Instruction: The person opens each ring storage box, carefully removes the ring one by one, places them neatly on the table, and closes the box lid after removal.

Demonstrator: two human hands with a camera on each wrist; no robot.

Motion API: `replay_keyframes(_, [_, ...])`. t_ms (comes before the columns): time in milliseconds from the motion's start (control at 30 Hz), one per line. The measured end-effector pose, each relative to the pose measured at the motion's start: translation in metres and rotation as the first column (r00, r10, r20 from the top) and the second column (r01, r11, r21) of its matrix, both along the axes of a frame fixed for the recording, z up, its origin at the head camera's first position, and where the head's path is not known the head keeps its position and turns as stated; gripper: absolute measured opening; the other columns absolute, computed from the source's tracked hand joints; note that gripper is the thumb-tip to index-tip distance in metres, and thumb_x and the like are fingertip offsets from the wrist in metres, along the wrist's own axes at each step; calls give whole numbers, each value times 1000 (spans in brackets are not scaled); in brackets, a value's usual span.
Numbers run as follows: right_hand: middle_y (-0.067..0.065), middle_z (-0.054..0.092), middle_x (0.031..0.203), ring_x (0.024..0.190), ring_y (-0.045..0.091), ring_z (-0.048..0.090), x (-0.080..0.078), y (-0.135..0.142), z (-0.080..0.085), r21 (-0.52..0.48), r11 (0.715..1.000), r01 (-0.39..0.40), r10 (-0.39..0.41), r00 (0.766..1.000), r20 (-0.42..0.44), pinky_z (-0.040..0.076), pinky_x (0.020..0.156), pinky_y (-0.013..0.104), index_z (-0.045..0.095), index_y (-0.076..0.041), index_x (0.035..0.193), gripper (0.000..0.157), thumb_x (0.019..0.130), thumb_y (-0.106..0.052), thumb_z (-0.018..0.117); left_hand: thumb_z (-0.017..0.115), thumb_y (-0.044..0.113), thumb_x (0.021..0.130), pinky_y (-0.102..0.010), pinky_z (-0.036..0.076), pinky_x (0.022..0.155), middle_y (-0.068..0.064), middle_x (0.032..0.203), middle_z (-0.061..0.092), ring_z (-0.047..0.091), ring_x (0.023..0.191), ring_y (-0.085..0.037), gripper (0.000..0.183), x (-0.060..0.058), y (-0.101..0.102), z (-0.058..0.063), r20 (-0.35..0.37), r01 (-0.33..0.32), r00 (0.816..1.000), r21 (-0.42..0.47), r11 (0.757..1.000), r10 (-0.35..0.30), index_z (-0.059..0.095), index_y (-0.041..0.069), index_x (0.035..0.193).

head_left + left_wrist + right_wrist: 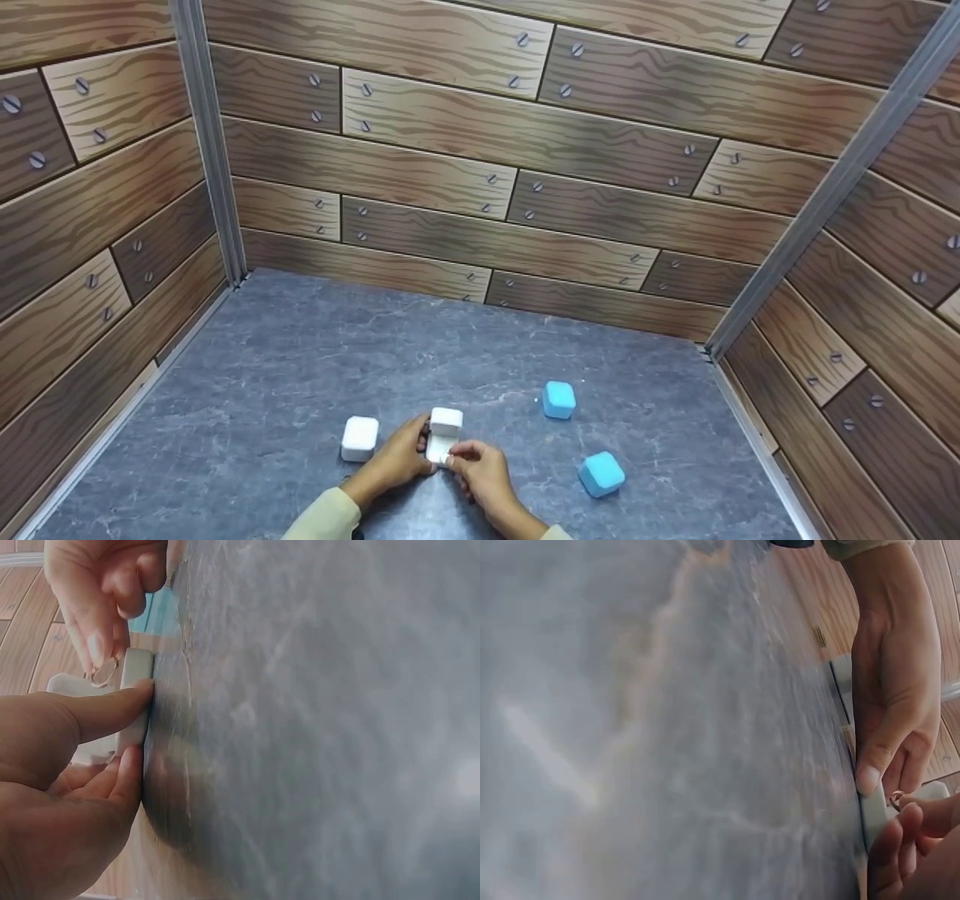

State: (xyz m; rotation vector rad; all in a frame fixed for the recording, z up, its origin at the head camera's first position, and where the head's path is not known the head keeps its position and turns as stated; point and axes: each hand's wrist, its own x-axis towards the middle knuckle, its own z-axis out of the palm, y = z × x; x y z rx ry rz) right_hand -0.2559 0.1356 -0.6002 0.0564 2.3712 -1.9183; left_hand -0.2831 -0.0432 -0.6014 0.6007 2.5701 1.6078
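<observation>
A small white ring box (pixel 447 420) stands on the grey tabletop with its lid raised. My left hand (pixel 401 454) grips its base, thumb on the near side and fingers on the far side, as the left wrist view shows. A thin ring (pixel 104 673) is pinched between the thumb and finger of my right hand (pixel 484 475), right at the box's opening. In the right wrist view the ring (pixel 895 799) sits close over the base, beside my left hand (pixel 897 705).
A closed white box (pixel 360 439) stands left of my left hand. Two closed light-blue boxes, one farther back (pixel 559 400) and one nearer (pixel 601 474), stand to the right. Wood-patterned walls (pixel 465 150) with metal corner posts (pixel 210 142) enclose the tabletop (pixel 337 337).
</observation>
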Motion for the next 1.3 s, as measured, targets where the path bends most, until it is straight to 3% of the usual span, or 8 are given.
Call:
replay_keyframes(133, [-4,60,66,46,6,44,8,2,-1,43,999,-22,23,1000,-21,36,40,19,71,1,93,11,84,-4,76,79,-12,64,-43,53,92,-17,116,61,62,104,-30,85,1,0,-1,-1,-6,1000,-4,1000,6,44,-9,142])
replay_keyframes(367, [0,68,73,57,4,53,16,2,0,93,995,-45,54,993,-104,43,51,17,72,4,87,11,79,0,78,75,-17,63,-46,52,93,-17,113,60,60,104,-30,80,1,2,0,7,23,1000,39,999,-23,47,-7,138])
replay_keyframes(633, [2,70,76,63,6,55,24,3,2,185,975,-123,140,987,-83,45,56,20,73,1,83,6,80,-2,78,75,-14,66,-48,52,94,-16,113,60,61,106,-32,81,2,1,0,0,17,1000,13,1000,-17,45,-8,140])
replay_keyframes(867, [0,70,77,69,10,58,26,3,5,293,945,-146,169,984,-58,46,60,25,74,-5,82,6,80,-7,80,77,-12,65,-43,53,91,-15,113,60,59,103,-28,82,2,1,0,-23,11,1000,-4,1000,-11,45,-7,141])
replay_keyframes(1300, [1,71,77,68,9,58,29,5,2,328,932,-153,198,974,-109,46,59,22,74,-5,82,7,78,-3,79,78,-11,67,-45,51,94,-15,115,59,59,107,-30,85,2,1,1,36,9,999,2,1000,-9,41,-10,144])
